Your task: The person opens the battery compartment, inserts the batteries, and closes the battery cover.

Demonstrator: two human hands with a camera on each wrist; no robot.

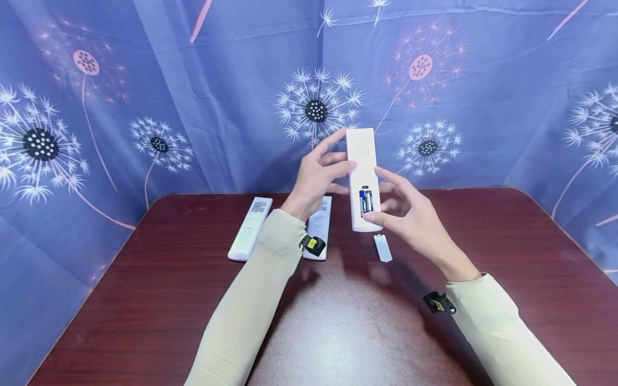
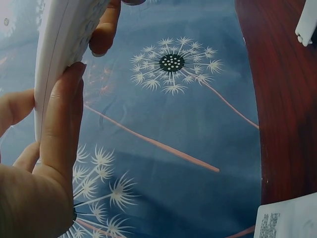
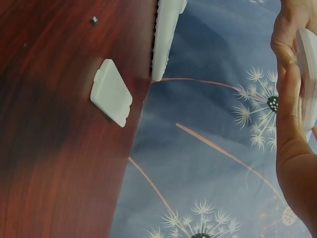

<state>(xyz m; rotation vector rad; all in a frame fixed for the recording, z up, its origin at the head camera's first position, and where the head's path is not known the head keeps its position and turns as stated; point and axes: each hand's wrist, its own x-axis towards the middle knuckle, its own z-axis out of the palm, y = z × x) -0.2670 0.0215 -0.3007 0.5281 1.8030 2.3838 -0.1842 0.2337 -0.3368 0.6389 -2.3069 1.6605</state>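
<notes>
Both hands hold a white remote control [image 1: 362, 171] upright above the table, its back turned to the head camera. Its battery compartment is uncovered, and two batteries [image 1: 366, 201] lie side by side in it, one with a blue end. My left hand [image 1: 318, 174] grips the upper left side, thumb on the back and fingers behind. At the lower right, my right hand [image 1: 407, 214] pinches the remote, its thumb at the compartment's bottom edge. The loose battery cover [image 1: 383, 248] lies on the table below the remote; it also shows in the right wrist view as a white plate [image 3: 112, 93].
Two more white remotes lie face down on the dark red table [image 1: 193, 305]: one remote [image 1: 250, 229] left of the left forearm, another remote [image 1: 318, 230] partly behind the left wrist. A blue dandelion-patterned cloth [image 1: 232, 96] hangs behind the table's far edge.
</notes>
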